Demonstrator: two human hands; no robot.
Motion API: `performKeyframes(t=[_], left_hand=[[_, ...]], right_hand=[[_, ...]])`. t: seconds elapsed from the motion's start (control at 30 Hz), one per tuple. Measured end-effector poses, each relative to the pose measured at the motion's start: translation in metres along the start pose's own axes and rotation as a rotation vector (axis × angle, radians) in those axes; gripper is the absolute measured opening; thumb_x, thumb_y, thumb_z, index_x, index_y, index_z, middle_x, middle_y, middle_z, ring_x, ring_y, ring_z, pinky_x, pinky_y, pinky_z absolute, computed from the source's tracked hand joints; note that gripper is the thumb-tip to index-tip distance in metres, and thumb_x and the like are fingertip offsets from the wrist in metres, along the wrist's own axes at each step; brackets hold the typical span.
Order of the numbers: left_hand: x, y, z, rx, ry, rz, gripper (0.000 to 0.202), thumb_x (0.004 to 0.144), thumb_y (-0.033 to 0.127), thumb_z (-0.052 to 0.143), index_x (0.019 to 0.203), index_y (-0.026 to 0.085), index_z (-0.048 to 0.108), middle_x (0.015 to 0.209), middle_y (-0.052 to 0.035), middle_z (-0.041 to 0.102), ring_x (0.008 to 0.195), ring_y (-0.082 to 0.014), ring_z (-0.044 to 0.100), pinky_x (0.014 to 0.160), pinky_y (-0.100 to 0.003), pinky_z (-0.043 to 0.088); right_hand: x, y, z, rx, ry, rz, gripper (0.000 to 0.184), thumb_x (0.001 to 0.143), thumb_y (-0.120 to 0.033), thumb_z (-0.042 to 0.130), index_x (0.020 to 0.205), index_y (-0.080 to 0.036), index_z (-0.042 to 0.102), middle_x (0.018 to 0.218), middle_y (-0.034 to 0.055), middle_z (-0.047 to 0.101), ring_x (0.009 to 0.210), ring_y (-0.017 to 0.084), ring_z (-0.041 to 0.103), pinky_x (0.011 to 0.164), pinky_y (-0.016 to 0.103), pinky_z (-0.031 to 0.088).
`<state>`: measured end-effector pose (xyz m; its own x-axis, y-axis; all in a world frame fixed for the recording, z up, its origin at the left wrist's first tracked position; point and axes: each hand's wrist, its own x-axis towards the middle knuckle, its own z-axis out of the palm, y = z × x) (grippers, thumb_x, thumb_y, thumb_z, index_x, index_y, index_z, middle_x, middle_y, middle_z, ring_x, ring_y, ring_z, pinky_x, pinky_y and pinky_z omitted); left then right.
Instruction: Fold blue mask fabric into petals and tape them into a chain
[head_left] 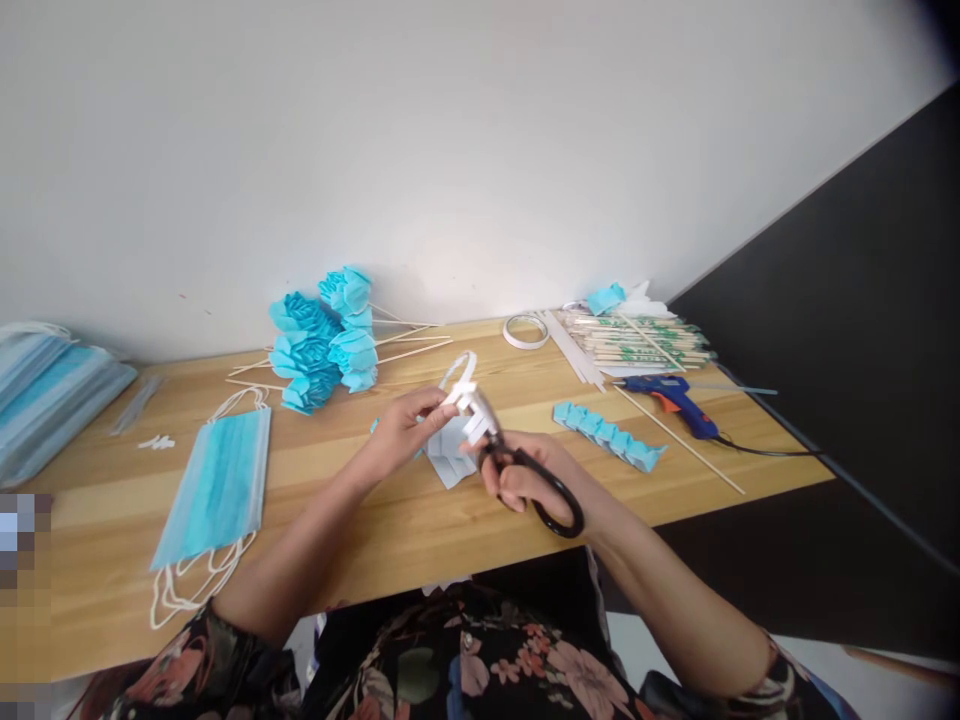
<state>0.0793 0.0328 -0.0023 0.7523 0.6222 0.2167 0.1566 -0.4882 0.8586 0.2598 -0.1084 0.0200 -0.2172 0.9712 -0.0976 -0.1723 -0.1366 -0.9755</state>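
Note:
A looped white strip [466, 362], like tape or paper, is pinched in my left hand [409, 430]. My right hand [532, 468] grips scissors [555, 492] by their black handles, with the blades pointing up at the strip. Blade and strip overlap, and blur hides whether the edges touch it. On the table below lies a folded pale grey-blue piece [448, 458], partly covered by my hands. To the right rests a pleated blue strip [609, 437].
Several blue flowers on sticks [304, 350] lie at the back. Masks [217, 485] are on the left, with a mask stack [52, 400] beyond. A tape roll [526, 344], bundled sticks [637, 342] and a corded blue glue gun [686, 400] occupy the right side.

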Motion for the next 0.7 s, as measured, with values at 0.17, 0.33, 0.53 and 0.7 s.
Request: performKeyframes(t=[0.17, 0.33, 0.53, 0.7], left_hand=[[0.032, 0.02, 0.007, 0.605, -0.159, 0.141, 0.031, 0.098, 0.039, 0.048, 0.093, 0.017, 0.07, 0.091, -0.0078, 0.065, 0.087, -0.0211, 0.059, 0.076, -0.032, 0.043], [0.085, 0.013, 0.05, 0.838, -0.297, 0.125, 0.031, 0.097, 0.035, 0.049, 0.099, 0.015, 0.073, 0.101, -0.0132, 0.066, 0.097, -0.027, 0.063, 0.082, -0.035, 0.047], [0.101, 0.009, 0.041, 0.699, -0.194, 0.13, 0.055, 0.092, 0.039, 0.058, 0.142, 0.018, 0.05, 0.141, -0.017, 0.053, 0.118, -0.0294, 0.059, 0.098, -0.039, 0.046], [0.05, 0.009, -0.024, 0.638, -0.066, 0.075, 0.049, 0.093, 0.039, 0.052, 0.137, 0.017, 0.056, 0.134, -0.0125, 0.062, 0.107, -0.0244, 0.064, 0.098, -0.039, 0.048]], right_hand=[[-0.042, -0.014, -0.039, 0.065, 0.343, -0.052, 0.045, 0.084, -0.039, 0.072, 0.125, -0.025, 0.059, 0.106, 0.0075, 0.066, 0.077, 0.014, 0.056, 0.062, 0.026, 0.045], [-0.073, -0.016, -0.059, 0.137, 0.486, -0.087, 0.056, 0.088, -0.064, 0.049, 0.134, -0.03, 0.052, 0.119, 0.0107, 0.064, 0.081, 0.019, 0.057, 0.06, 0.03, 0.046], [-0.093, -0.008, -0.055, 0.034, 0.526, -0.112, 0.067, 0.079, -0.055, 0.065, 0.139, -0.031, 0.047, 0.121, 0.0112, 0.063, 0.073, 0.018, 0.054, 0.053, 0.029, 0.042], [-0.096, 0.0, -0.051, 0.153, 0.379, 0.032, 0.045, 0.081, -0.053, 0.062, 0.111, -0.02, 0.067, 0.119, 0.0167, 0.068, 0.082, 0.023, 0.065, 0.065, 0.036, 0.054]])
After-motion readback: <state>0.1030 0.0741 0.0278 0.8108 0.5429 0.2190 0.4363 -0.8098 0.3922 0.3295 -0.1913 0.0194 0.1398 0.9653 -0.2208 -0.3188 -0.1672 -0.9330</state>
